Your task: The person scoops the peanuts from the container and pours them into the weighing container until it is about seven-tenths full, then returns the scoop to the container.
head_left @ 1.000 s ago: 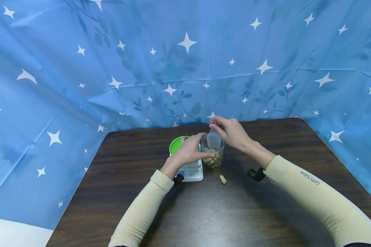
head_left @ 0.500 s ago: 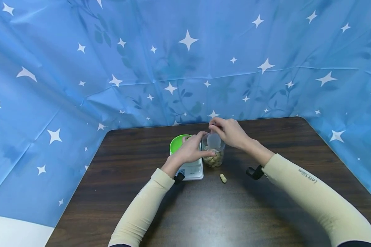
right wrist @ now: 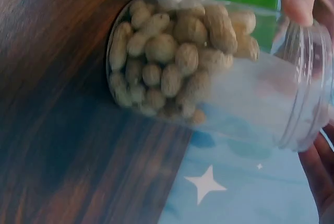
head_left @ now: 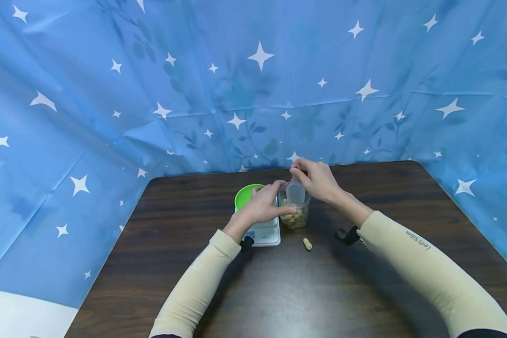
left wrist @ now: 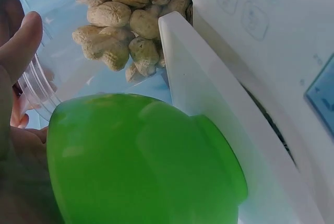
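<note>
A clear plastic jar (head_left: 300,218), partly filled with peanuts in their shells (right wrist: 162,51), stands upright on the table. My left hand (head_left: 262,205) holds it near the rim, with the thumb (left wrist: 25,46) on the near side. A translucent white scoop (head_left: 295,193) dips down into the jar's mouth. My right hand (head_left: 317,181) pinches its handle from above. In the right wrist view the scoop's lower end shows through the wall, against the peanuts. Just left of the jar, a green bowl (left wrist: 130,151) sits on a white kitchen scale (head_left: 267,238), partly hidden behind my left hand.
One loose peanut (head_left: 307,244) lies on the dark wooden table (head_left: 279,291), in front of the jar. A blue curtain with white stars (head_left: 219,84) hangs behind the table's back edge. The scale's display (left wrist: 323,98) shows partly in the left wrist view.
The scoop has sunk slightly lower in the jar and its face has turned a little. My left hand keeps its hold on the jar. The head view has shifted slightly.
</note>
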The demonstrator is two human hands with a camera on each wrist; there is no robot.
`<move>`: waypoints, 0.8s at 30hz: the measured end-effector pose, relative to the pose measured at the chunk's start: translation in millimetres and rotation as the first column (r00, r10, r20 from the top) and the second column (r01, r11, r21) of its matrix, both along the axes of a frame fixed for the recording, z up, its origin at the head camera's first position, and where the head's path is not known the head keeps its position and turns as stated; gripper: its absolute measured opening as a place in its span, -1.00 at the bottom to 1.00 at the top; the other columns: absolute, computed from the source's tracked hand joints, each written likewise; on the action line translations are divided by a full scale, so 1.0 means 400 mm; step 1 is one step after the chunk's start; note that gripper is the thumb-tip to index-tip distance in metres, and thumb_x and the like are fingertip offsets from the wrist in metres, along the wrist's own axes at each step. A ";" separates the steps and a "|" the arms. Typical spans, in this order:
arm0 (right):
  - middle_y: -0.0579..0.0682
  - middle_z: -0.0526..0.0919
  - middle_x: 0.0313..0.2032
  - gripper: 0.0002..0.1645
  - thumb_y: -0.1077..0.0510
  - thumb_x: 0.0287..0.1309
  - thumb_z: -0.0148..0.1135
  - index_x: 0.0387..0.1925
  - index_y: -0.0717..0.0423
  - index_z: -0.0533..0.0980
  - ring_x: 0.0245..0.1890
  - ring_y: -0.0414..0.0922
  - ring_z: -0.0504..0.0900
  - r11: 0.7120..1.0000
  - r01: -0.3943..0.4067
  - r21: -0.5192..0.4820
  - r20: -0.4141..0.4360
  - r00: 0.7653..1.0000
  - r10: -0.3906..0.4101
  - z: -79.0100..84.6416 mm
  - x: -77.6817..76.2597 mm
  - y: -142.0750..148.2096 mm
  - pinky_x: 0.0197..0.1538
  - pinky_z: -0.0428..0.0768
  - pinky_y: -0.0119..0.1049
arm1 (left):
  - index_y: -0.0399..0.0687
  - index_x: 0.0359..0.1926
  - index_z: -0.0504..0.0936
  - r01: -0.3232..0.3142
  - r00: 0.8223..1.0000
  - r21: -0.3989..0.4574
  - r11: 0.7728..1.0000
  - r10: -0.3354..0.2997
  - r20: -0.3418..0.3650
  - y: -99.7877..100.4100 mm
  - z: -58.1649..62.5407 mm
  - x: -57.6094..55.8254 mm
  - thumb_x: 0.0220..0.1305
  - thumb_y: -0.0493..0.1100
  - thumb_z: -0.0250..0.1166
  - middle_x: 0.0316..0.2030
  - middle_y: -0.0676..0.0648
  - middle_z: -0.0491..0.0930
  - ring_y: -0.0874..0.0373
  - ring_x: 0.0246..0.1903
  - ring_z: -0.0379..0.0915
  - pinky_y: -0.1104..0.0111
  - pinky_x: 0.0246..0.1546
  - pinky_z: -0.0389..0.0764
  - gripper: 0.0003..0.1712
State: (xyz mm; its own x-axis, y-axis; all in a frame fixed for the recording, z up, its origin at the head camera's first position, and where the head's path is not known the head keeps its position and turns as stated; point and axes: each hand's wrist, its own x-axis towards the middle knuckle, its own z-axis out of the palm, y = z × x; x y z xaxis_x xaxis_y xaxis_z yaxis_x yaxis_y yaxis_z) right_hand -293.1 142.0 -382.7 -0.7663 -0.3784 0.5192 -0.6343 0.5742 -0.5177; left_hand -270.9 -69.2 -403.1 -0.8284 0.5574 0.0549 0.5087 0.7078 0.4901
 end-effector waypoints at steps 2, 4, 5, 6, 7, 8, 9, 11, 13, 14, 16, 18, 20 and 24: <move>-0.09 0.68 -0.50 -0.80 0.15 0.53 0.14 -0.18 0.17 0.62 -0.71 -0.23 0.37 1.000 0.018 -0.021 -0.014 1.000 -0.018 -0.009 0.002 -0.004 -0.56 0.34 -0.23 | -0.10 0.51 0.24 0.004 1.000 0.003 1.000 -0.004 0.006 0.001 -0.004 0.001 0.30 0.31 0.38 0.27 -0.09 0.52 0.03 0.28 0.40 -0.23 0.33 0.12 -0.02; -0.08 0.68 -0.51 -0.80 0.16 0.53 0.14 -0.18 0.17 0.62 -0.73 -0.23 0.37 0.999 0.033 -0.042 -0.033 0.999 -0.034 -0.016 0.004 -0.008 -0.58 0.33 -0.22 | -0.10 0.51 0.23 0.002 1.000 0.005 1.000 -0.002 0.010 0.002 -0.006 0.001 0.30 0.30 0.38 0.28 -0.09 0.52 0.03 0.29 0.40 -0.23 0.34 0.12 -0.02; -0.07 0.68 -0.51 -0.80 0.16 0.53 0.15 -0.19 0.17 0.62 -0.75 -0.23 0.36 0.998 0.043 -0.051 -0.040 0.998 -0.045 -0.020 0.004 -0.009 -0.59 0.31 -0.22 | -0.10 0.51 0.23 0.004 1.000 0.009 1.000 -0.004 0.013 0.003 -0.007 0.001 0.31 0.29 0.38 0.28 -0.09 0.52 0.02 0.29 0.39 -0.23 0.34 0.12 -0.03; -0.07 0.69 -0.51 -0.80 0.16 0.52 0.15 -0.18 0.18 0.63 -0.75 -0.22 0.35 0.997 0.052 -0.060 -0.044 0.998 -0.054 -0.023 0.005 -0.009 -0.60 0.30 -0.22 | -0.10 0.51 0.23 0.007 1.000 0.010 1.000 -0.007 0.014 0.004 -0.007 0.001 0.31 0.29 0.38 0.28 -0.09 0.52 0.02 0.29 0.39 -0.23 0.34 0.12 -0.03; -0.07 0.69 -0.50 -0.80 0.16 0.53 0.15 -0.18 0.18 0.63 -0.75 -0.23 0.35 0.996 0.060 -0.066 -0.044 0.997 -0.063 -0.025 0.006 -0.009 -0.60 0.30 -0.23 | -0.10 0.52 0.23 0.008 1.000 0.009 1.000 -0.008 0.015 0.005 -0.008 0.001 0.31 0.29 0.38 0.28 -0.09 0.52 0.02 0.29 0.39 -0.23 0.33 0.12 -0.02; -0.07 0.68 -0.50 -0.80 0.16 0.53 0.14 -0.18 0.18 0.62 -0.76 -0.23 0.35 0.995 0.067 -0.069 -0.047 0.996 -0.071 -0.028 0.006 -0.008 -0.60 0.30 -0.23 | -0.10 0.52 0.22 0.011 1.000 0.009 1.000 -0.011 0.017 0.005 -0.008 0.000 0.31 0.29 0.38 0.28 -0.10 0.52 0.02 0.29 0.39 -0.23 0.34 0.12 -0.02; -0.06 0.68 -0.50 -0.80 0.16 0.53 0.14 -0.17 0.18 0.62 -0.75 -0.22 0.35 0.995 0.072 -0.073 -0.044 0.996 -0.075 -0.029 0.006 -0.007 -0.60 0.30 -0.23 | -0.11 0.52 0.22 0.013 1.000 0.007 1.000 -0.013 0.019 0.006 -0.009 0.000 0.31 0.29 0.37 0.28 -0.10 0.52 0.02 0.29 0.39 -0.22 0.33 0.12 -0.02; -0.06 0.67 -0.50 -0.79 0.15 0.54 0.13 -0.16 0.19 0.62 -0.75 -0.20 0.35 0.993 0.077 -0.088 -0.031 0.996 -0.080 -0.030 0.006 -0.004 -0.59 0.30 -0.23 | -0.11 0.52 0.21 0.017 1.000 0.005 1.000 -0.017 0.020 0.007 -0.009 -0.001 0.31 0.29 0.37 0.28 -0.10 0.52 0.02 0.29 0.40 -0.21 0.33 0.14 -0.01; -0.06 0.66 -0.51 -0.79 0.15 0.54 0.12 -0.15 0.19 0.61 -0.75 -0.19 0.34 0.992 0.078 -0.099 -0.022 0.997 -0.080 -0.027 0.005 -0.002 -0.59 0.29 -0.24 | -0.11 0.53 0.21 0.015 1.000 0.002 1.000 -0.015 0.021 0.007 -0.009 -0.001 0.31 0.30 0.37 0.29 -0.10 0.51 0.03 0.29 0.39 -0.19 0.33 0.14 -0.01; -0.06 0.66 -0.51 -0.78 0.15 0.55 0.11 -0.14 0.20 0.61 -0.76 -0.19 0.34 0.992 0.075 -0.104 -0.022 0.997 -0.077 -0.025 0.005 -0.001 -0.61 0.28 -0.24 | -0.11 0.52 0.22 0.013 1.000 0.004 1.000 -0.013 0.023 0.006 -0.008 -0.001 0.31 0.30 0.37 0.30 -0.10 0.51 0.03 0.29 0.40 -0.18 0.33 0.14 -0.01; -0.06 0.66 -0.51 -0.77 0.15 0.54 0.12 -0.13 0.21 0.62 -0.77 -0.18 0.33 0.992 0.064 -0.112 -0.024 0.997 -0.067 -0.020 0.004 -0.003 -0.63 0.27 -0.25 | -0.10 0.52 0.22 0.009 1.000 0.007 1.000 -0.010 0.026 0.006 -0.006 0.000 0.31 0.29 0.38 0.30 -0.09 0.50 0.04 0.29 0.40 -0.17 0.32 0.15 -0.02; -0.06 0.67 -0.52 -0.78 0.15 0.54 0.13 -0.14 0.22 0.62 -0.77 -0.19 0.35 0.994 0.045 -0.095 -0.038 0.998 -0.049 -0.017 0.004 -0.009 -0.62 0.29 -0.25 | -0.09 0.52 0.22 0.005 1.000 0.014 1.000 -0.005 0.031 0.005 -0.004 0.000 0.31 0.28 0.39 0.30 -0.08 0.49 0.04 0.28 0.40 -0.17 0.32 0.15 -0.02; -0.06 0.66 -0.53 -0.78 0.16 0.53 0.14 -0.15 0.22 0.62 -0.78 -0.21 0.34 0.997 0.031 -0.066 -0.049 0.998 -0.034 -0.017 0.005 -0.015 -0.62 0.30 -0.25 | -0.09 0.52 0.22 0.000 0.999 0.020 1.000 0.000 0.038 0.004 -0.001 0.001 0.31 0.26 0.40 0.30 -0.08 0.49 0.03 0.28 0.40 -0.17 0.32 0.14 -0.03; -0.08 0.62 -0.57 -0.81 0.16 0.52 0.16 -0.19 0.19 0.62 -0.78 -0.22 0.31 0.999 0.050 -0.020 -0.057 0.997 -0.051 -0.018 0.008 -0.026 -0.60 0.30 -0.23 | -0.08 0.52 0.22 -0.005 0.999 0.017 1.000 0.004 0.041 0.003 0.003 0.000 0.30 0.24 0.41 0.31 -0.08 0.49 0.02 0.29 0.39 -0.18 0.33 0.13 -0.03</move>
State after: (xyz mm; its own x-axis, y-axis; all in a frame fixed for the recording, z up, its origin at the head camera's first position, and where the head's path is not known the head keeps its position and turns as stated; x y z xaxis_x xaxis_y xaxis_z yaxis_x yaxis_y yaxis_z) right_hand -289.8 131.5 -389.9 -0.7531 -0.3297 0.5693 -0.6334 0.5970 -0.4922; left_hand -271.0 -68.0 -401.8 -0.8326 0.5531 0.0305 0.4851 0.7014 0.5223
